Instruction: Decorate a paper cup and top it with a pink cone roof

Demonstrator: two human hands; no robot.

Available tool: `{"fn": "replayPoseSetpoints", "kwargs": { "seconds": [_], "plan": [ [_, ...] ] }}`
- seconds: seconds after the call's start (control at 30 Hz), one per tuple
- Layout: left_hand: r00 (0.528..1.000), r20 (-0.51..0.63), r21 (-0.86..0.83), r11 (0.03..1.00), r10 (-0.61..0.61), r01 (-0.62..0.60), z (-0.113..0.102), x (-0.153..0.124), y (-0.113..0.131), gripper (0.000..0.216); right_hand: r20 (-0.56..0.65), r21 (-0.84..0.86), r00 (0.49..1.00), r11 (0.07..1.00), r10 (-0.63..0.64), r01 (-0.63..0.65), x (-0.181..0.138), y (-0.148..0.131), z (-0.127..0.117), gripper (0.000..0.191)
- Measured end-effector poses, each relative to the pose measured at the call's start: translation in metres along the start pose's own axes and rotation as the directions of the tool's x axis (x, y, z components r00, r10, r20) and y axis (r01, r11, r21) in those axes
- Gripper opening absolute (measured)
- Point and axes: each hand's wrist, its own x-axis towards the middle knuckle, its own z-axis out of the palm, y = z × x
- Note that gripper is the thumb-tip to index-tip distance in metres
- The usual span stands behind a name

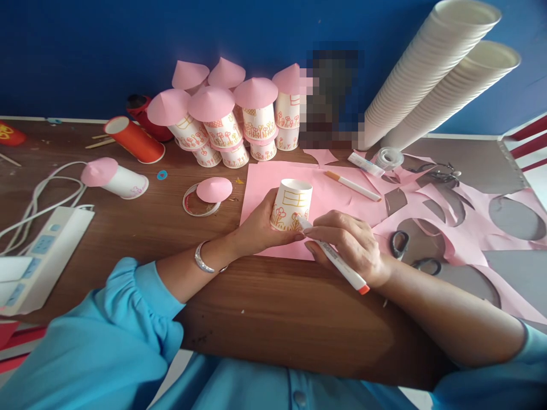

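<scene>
My left hand is wrapped round a small white paper cup drawn with orange and yellow flowers and a window. The cup stands upside down on a pink paper sheet. My right hand pinches a white marker with an orange end, its tip touching the cup's lower side. A silver bracelet sits on my left wrist.
Decorated cups with pink cone roofs are stacked at the back. Two long stacks of plain cups lean on the blue wall. Scissors, cut pink paper, a second marker, tape, a loose pink cone, a red cup and a power strip lie around.
</scene>
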Motion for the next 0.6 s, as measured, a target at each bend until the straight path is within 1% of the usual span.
{"fn": "replayPoseSetpoints", "kwargs": {
  "seconds": [0.13, 0.23, 0.37, 0.6],
  "plan": [
    [1.000, 0.013, 0.005, 1.000, 0.016, -0.016, 0.0005, 0.0007, 0.0014, 0.079, 0.033, 0.047, 0.999, 0.999, -0.030, 0.028, -0.0014, 0.0010, 0.0004, 0.020],
    [1.000, 0.017, 0.010, 1.000, 0.019, -0.019, 0.0006, 0.0007, 0.0027, 0.079, 0.015, 0.062, 0.998, 0.997, -0.053, 0.052, -0.0018, 0.0015, -0.0007, 0.020],
    [1.000, 0.014, -0.012, 1.000, -0.003, 0.003, -0.0006, -0.0001, 0.0026, 0.079, 0.000, 0.033, 0.999, 0.998, -0.048, 0.048, -0.0016, 0.0017, -0.0026, 0.019],
    [0.999, 0.007, -0.171, 0.984, -0.050, 0.051, -0.0025, -0.0016, 0.0084, 0.072, -0.015, -0.019, 1.000, 1.000, -0.012, 0.012, -0.0012, 0.0009, -0.0041, 0.019]
  ]
}}
